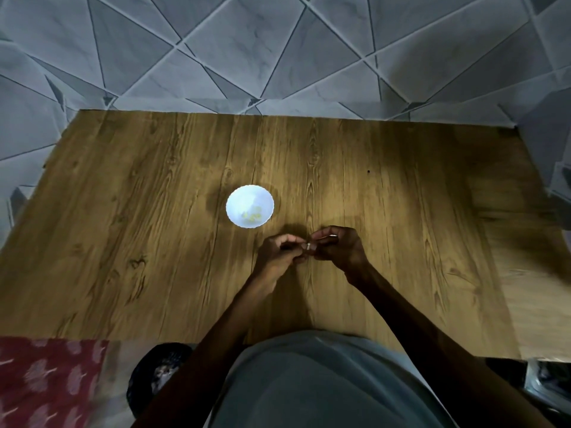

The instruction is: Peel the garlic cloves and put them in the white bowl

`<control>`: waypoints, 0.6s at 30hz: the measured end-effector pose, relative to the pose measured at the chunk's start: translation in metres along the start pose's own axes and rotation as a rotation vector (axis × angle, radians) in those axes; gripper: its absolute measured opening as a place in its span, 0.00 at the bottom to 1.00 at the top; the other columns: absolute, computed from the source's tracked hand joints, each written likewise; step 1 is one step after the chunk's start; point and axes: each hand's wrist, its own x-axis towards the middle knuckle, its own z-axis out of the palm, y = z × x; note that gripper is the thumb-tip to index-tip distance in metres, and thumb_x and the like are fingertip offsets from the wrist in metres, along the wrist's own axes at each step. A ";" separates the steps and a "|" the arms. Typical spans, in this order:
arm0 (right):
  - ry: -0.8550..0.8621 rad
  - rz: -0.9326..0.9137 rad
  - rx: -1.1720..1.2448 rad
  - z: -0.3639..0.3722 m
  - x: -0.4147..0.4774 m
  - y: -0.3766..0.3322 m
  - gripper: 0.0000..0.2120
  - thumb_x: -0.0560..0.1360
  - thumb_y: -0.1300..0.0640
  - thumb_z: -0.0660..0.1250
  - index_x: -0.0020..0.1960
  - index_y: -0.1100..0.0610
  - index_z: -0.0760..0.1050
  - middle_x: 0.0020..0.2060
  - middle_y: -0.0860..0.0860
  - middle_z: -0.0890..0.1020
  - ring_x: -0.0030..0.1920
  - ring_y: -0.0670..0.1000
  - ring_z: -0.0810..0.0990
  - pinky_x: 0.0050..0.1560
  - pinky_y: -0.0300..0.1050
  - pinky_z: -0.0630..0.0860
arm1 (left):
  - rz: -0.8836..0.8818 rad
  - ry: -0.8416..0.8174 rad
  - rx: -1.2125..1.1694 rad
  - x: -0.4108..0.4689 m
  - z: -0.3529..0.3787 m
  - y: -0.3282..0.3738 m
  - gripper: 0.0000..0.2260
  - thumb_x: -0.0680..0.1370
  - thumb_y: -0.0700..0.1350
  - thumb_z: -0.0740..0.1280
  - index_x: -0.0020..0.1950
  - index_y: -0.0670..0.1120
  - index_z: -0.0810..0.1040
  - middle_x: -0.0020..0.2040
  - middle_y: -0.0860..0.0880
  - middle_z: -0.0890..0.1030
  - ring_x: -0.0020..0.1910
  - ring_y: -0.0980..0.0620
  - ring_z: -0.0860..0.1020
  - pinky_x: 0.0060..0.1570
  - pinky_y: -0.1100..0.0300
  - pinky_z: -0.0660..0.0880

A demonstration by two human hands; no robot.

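While left hand (279, 253) and right hand (338, 247) both pinch the garlic clove (308, 246), best steady with left, strip skin with right.

We see a small pale garlic clove (308, 246) pinched between the left hand (278, 256) and right hand (341, 248), near a round white scalloped bowl (231, 208) standing upright with a few yellowish peeled cloves (253, 215) inside.

White bowl (234, 208), brown wood-grain table (139, 242), grey marbled triangle-patterned tiles (247, 41), red floral cloth (46, 381)
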 end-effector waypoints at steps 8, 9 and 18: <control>-0.023 -0.013 -0.045 0.003 -0.004 -0.001 0.12 0.69 0.63 0.77 0.51 0.64 0.81 0.43 0.57 0.86 0.42 0.53 0.86 0.42 0.46 0.83 | 0.056 0.038 0.275 0.001 0.002 0.005 0.05 0.75 0.42 0.72 0.50 0.44 0.83 0.44 0.49 0.84 0.41 0.57 0.82 0.40 0.68 0.78; -0.014 -0.010 -0.055 0.003 -0.004 -0.001 0.12 0.69 0.64 0.77 0.51 0.64 0.81 0.43 0.57 0.86 0.42 0.54 0.86 0.42 0.46 0.84 | 0.074 0.053 0.318 0.001 0.004 0.006 0.04 0.76 0.41 0.70 0.50 0.44 0.82 0.44 0.50 0.84 0.39 0.59 0.82 0.37 0.71 0.76; -0.033 -0.254 -0.679 -0.011 0.000 0.028 0.06 0.71 0.66 0.74 0.45 0.57 0.82 0.39 0.48 0.85 0.37 0.44 0.84 0.38 0.45 0.83 | 0.222 0.159 0.596 0.018 -0.001 -0.001 0.05 0.76 0.40 0.70 0.42 0.49 0.82 0.41 0.54 0.83 0.42 0.58 0.79 0.48 0.62 0.75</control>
